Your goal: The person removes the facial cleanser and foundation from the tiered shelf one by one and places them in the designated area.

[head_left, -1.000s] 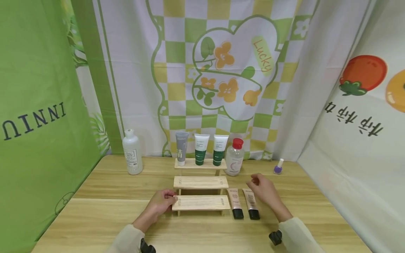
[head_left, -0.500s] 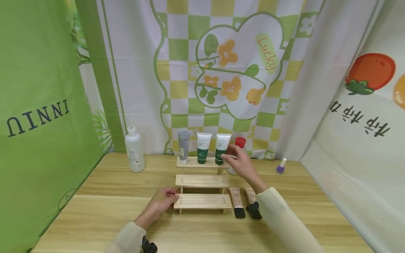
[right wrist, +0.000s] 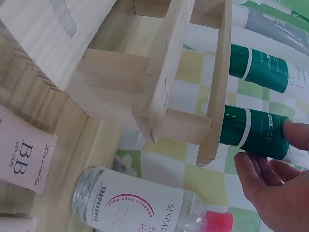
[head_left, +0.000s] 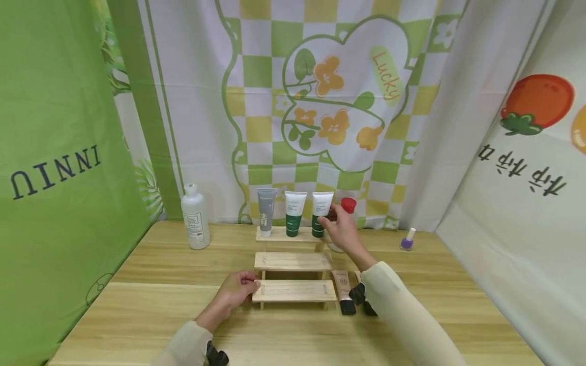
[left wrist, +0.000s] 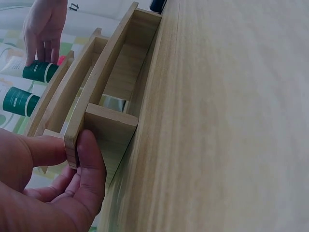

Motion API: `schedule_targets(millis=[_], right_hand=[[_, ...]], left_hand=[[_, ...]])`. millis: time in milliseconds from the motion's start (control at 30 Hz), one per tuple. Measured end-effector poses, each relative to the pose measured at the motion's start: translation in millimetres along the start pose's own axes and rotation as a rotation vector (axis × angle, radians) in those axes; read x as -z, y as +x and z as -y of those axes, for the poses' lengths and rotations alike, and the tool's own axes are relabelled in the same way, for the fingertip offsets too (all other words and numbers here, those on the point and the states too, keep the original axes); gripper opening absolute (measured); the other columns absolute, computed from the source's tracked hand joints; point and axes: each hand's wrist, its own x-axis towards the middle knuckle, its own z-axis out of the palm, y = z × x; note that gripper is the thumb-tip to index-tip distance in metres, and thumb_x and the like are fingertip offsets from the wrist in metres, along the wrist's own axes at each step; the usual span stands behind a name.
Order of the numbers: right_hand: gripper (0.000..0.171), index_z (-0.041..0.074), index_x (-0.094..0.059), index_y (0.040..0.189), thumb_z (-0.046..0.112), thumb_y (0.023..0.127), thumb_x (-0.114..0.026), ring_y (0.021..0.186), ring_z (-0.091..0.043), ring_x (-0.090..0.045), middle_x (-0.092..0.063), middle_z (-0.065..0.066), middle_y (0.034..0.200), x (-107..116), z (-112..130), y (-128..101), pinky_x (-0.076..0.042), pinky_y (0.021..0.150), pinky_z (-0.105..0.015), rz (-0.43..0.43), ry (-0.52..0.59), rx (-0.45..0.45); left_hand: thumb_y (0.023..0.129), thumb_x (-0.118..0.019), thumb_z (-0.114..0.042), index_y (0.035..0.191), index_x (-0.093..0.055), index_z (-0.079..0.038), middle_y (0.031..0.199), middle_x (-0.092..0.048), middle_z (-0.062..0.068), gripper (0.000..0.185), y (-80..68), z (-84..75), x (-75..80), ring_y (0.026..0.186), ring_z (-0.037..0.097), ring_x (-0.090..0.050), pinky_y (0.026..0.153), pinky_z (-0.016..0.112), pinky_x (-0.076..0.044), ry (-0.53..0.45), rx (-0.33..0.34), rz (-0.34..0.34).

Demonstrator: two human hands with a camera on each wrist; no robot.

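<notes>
A three-step wooden display rack stands on the table. My left hand pinches the left end of its lowest step; in the left wrist view, thumb and fingers lie on either side of the board. On the top step, several squeeze tubes stand in a row on their caps: a grey one, a white-and-green one, and another white-and-green tube at the right end. My right hand holds that right-end tube between thumb and fingers, its cap still at the step.
Behind my right hand is a clear bottle with a red cap. Two BB cream tubes lie right of the rack, one mostly covered by my sleeve. A white bottle stands back left, purple nail polish back right.
My right hand has moved from above the BB cream tubes up and left to the right-end white-and-green tube and taken hold of it. The left hand has stayed on the rack.
</notes>
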Motion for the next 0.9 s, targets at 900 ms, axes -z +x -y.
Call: schedule_targets(millis=[900], right_hand=[[0.034,-0.009,-0.05,0.115,0.017,0.093,-0.053,0.086,-0.024,-0.058,-0.057,-0.025,0.103,77,-54,-54,-0.053,0.07,-0.03,-0.023,0.114,-0.172]], left_hand=[[0.083,-0.063,-0.008,0.102,-0.057,0.006,0.085,-0.061,0.01,0.024,2.5,0.1,0.4,0.071,0.016,-0.059,0.061,0.032,-0.051,0.008,0.003,-0.016]])
